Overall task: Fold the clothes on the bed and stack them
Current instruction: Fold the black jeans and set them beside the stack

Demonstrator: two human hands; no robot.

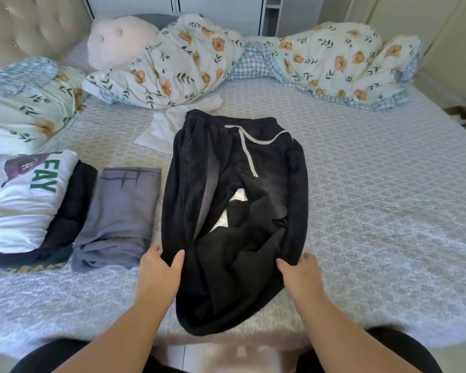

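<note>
Both hands grip a pair of black drawstring sweatpants (234, 200) by the lower legs: the left hand (160, 267) pinches the left edge of the fabric between thumb and fingers, and the right hand (300, 273) holds the right edge with its thumb on top and its fingers hidden under the cloth. The pants lie in the middle of the bed (374, 211), waistband away from the person, with a white drawstring (246, 146) trailing across the front. The legs bow outward and the middle is rumpled, showing a patch of white between the dark folds.

To the left sit finished pieces: a folded grey garment (121, 214) just beside the pants, and a white printed T-shirt (22, 200) resting on a dark folded garment (73, 205). A crumpled white cloth (162, 130) lies partly beneath the waistband. A floral quilt (178, 65) and a pink plush toy (119, 41) are heaped along the far side.

Risks, as a judgement: lifting the hems from this rumpled state would likely trap creases and give a lopsided fold; the loose drawstring could get folded in; dragging the waistband might pull the white cloth along with it.
</note>
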